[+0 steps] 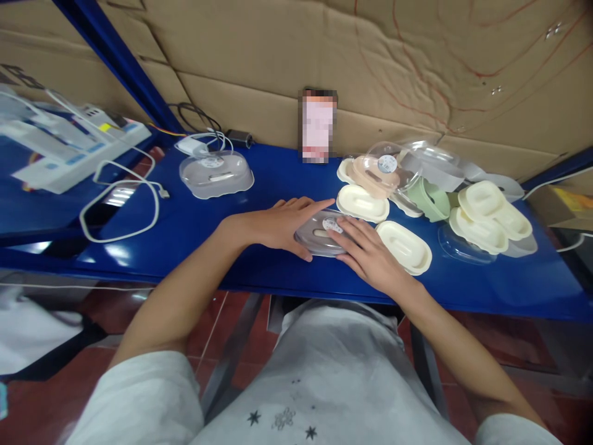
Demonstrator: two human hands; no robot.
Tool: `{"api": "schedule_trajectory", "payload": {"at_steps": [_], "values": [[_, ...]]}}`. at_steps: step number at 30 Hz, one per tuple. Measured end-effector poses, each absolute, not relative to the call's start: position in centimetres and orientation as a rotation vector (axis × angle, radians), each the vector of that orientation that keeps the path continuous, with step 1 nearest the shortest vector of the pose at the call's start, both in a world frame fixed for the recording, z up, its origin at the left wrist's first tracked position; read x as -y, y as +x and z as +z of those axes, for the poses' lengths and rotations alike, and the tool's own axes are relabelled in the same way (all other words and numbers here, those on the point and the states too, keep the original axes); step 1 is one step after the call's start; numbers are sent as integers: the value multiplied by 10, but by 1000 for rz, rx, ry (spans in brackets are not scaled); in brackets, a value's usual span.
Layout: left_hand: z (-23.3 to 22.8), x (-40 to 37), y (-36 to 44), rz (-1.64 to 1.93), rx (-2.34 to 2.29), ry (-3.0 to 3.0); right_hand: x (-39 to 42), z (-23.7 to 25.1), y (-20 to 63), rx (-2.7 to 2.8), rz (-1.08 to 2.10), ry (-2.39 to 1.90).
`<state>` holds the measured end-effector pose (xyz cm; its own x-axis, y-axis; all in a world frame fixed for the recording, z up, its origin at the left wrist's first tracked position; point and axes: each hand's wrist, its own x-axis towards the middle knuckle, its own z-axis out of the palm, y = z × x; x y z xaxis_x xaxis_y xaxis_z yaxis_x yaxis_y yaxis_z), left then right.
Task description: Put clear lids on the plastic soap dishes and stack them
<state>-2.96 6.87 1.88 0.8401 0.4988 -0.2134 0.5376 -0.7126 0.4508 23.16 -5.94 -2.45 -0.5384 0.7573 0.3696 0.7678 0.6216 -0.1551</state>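
Seated at a glossy blue metal shelf-table point(194, 247), the person presses both palms on a grey-tinted, clear oval plastic lid point(319, 238) at the near edge. The left hand point(278, 224) lies flat along its left rim with fingers extended. The right hand point(368, 253) spreads over its right side, fingertips near a round white sticker. Neither hand closes around it, a hold that appears to steady or press the piece. Just right lies a cream oval plastic tray point(405, 246), smooth and shallowly recessed. Beyond are a second cream tray point(362, 203) and a heap of cream, pink and green trays point(482, 216) with clear domed lids. Farther left stands one assembled clear-lidded box point(217, 174), near a looped white cable point(120, 204). Creased brown cardboard point(370, 62) backs the bench.
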Motion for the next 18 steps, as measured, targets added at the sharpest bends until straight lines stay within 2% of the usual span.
{"api": "schedule_trajectory", "payload": {"at_steps": [6, 11, 18], "values": [[12, -70, -28, 2, -657, 2552, 62, -25, 237, 2417, 78, -1104], [8, -73, -26, 120, -590, 2553, 61, -28, 238, 2343, 67, -1035], [11, -70, -25, 75, -599, 2600, 61, -27, 235, 2317, -62, -1122]]}}
